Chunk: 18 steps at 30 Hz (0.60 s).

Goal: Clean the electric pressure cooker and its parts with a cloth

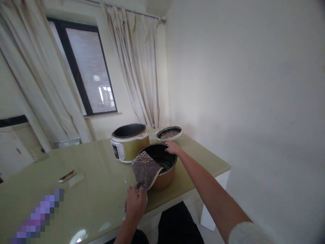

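At near edge of table: L hand, fingers clenched on bunched near end of cloth.
R hand: R hand grasping pot at far-right rim, arm stretched fwd.
Cloth axis: long way runs from L hand fwd & up, away from person; wide end lies over pot's near-left rim, one corner pointing R across the mouth.
Pot stance: upright on table, mouth up, vertical axis.
Pot inside: dark, partly hidden by cloth; contents can't be made out.
Cooker: cooker just behind pot, to its L; uncovered top, dark inside, panel facing near-left.
Lid: lid behind pot, R of cooker, inner side up.
Cloth look: grey-purple, fuzzy, pale wavy pattern at far end, light edging.
Pot look: brown-orange outside, thin shiny rim.
Table L side: small brown-&-white item beside pale piece, both well apart from pot.
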Each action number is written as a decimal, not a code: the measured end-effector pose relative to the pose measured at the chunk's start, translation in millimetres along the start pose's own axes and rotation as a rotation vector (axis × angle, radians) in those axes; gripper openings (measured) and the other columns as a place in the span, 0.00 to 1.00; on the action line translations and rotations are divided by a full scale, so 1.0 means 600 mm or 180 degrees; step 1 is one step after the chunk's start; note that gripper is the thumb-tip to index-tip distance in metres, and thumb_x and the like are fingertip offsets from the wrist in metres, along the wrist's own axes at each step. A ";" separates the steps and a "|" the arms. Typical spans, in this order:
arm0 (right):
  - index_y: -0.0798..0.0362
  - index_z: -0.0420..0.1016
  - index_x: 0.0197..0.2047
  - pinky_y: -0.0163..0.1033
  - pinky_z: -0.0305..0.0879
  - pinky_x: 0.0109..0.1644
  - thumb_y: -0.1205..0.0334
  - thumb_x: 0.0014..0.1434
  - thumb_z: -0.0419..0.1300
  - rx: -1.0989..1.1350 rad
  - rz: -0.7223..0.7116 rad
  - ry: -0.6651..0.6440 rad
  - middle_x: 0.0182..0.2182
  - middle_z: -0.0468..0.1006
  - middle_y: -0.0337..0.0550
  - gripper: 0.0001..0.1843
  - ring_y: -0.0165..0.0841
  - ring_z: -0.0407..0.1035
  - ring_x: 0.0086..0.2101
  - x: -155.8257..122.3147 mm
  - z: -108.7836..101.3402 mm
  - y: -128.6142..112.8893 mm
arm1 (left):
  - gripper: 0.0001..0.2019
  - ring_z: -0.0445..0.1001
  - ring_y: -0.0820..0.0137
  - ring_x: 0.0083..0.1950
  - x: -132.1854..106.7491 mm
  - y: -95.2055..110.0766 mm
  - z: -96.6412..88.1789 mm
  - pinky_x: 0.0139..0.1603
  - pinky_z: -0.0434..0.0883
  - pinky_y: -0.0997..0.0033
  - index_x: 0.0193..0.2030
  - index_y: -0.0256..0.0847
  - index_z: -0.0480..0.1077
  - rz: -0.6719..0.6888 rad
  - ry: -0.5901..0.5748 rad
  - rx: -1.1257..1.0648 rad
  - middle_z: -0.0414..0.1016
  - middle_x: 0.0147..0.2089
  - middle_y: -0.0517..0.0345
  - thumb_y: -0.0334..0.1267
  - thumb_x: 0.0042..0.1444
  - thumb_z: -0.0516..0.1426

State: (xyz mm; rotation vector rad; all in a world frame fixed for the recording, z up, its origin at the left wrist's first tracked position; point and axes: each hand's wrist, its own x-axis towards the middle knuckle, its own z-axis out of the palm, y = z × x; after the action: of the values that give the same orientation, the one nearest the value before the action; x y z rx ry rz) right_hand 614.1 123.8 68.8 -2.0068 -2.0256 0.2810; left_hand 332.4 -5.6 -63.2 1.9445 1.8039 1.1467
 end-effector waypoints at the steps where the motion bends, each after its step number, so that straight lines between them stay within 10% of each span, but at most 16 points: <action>1: 0.48 0.81 0.59 0.44 0.72 0.60 0.64 0.60 0.65 -0.0016 0.0101 0.0036 0.56 0.84 0.48 0.23 0.46 0.78 0.56 -0.001 0.001 0.001 | 0.19 0.80 0.48 0.46 -0.004 0.009 0.008 0.51 0.72 0.50 0.37 0.42 0.75 0.0089 -0.0053 0.0064 0.81 0.39 0.36 0.44 0.65 0.45; 18: 0.55 0.78 0.62 0.51 0.77 0.55 0.65 0.66 0.57 0.0002 0.0952 0.0356 0.56 0.81 0.66 0.23 0.54 0.79 0.55 -0.039 -0.010 -0.002 | 0.18 0.83 0.51 0.46 -0.024 0.167 0.032 0.45 0.69 0.59 0.40 0.40 0.80 0.1196 -0.0926 0.1026 0.84 0.41 0.39 0.46 0.68 0.51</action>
State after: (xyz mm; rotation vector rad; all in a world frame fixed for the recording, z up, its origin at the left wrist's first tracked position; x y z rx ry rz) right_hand 614.9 99.9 73.2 -2.2691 -1.6571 0.2227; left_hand 419.5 -33.0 -15.3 2.5631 1.5871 0.6370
